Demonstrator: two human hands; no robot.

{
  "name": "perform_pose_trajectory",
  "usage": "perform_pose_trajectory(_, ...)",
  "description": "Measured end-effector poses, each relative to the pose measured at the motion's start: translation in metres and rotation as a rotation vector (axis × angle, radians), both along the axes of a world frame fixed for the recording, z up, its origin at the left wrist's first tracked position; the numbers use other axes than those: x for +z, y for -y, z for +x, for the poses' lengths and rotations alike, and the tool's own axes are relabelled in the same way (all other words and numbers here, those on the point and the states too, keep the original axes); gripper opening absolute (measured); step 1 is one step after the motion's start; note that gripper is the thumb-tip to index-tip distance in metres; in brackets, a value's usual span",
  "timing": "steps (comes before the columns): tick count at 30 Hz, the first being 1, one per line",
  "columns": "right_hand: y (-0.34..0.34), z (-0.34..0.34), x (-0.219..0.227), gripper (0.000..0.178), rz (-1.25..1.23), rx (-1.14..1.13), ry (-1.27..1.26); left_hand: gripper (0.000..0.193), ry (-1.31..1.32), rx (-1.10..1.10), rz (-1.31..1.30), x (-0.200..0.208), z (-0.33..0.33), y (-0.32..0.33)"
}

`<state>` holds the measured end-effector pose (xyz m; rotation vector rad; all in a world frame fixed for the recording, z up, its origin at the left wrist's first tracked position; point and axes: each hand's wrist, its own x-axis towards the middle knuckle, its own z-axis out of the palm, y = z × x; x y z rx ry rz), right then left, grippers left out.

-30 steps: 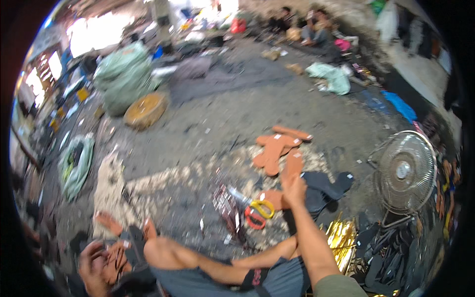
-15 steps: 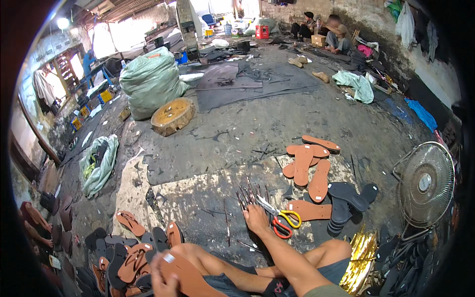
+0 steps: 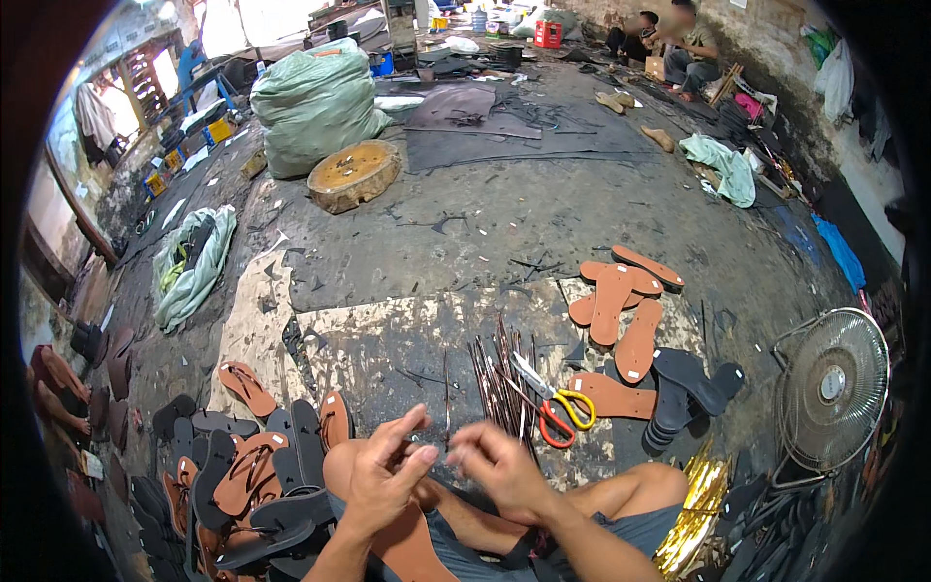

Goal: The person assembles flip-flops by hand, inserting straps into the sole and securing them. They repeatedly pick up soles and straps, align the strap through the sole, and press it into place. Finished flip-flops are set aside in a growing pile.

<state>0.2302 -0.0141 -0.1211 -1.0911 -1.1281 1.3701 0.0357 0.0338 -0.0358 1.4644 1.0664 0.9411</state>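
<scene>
My left hand [image 3: 386, 473] is raised over my lap, its thumb and forefinger apart with nothing visible between them. Facing it is my right hand [image 3: 499, 468], its fingers bent and smeared by motion, so whether they hold a thin strip cannot be made out. A brown sandal sole [image 3: 415, 545] lies on my lap just below the left wrist. Beyond my right hand, a bundle of thin dark brown strips [image 3: 499, 373] is spread on the floor. Scissors with red and yellow handles [image 3: 558, 412] lie against the bundle's right side.
Brown soles [image 3: 611, 306] and black soles [image 3: 684, 388] are stacked to the right, near a standing fan [image 3: 832, 386]. Gold strips [image 3: 693, 514] lie by my right knee. Finished sandals [image 3: 252, 475] pile up on the left. A wooden block [image 3: 354, 175] and a large sack [image 3: 315, 112] stand farther off.
My right hand has come back from the strips toward my left hand. The left hand has let go of the sole, now on my lap, and risen. The view has tilted slightly down.
</scene>
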Motion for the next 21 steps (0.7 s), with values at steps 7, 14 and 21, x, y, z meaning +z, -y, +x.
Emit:
perform_pose_trajectory(7, -0.056, 0.015, -0.061, 0.021, -0.288, 0.163, 0.225, 0.042, 0.224, 0.461, -0.017, 0.015, -0.057, -0.022)
perform_pose_trajectory(14, -0.195, -0.022, -0.189, 0.025, -0.09, -0.472, 0.901, 0.044, 0.176, 0.45, -0.037, -0.005, -0.074, 0.001)
perform_pose_trajectory(21, -0.147, -0.005, -0.069, 0.019, 0.021, -0.38, 0.324, 0.019, 0.377, 0.271, -0.168, -0.003, -0.052, -0.017)
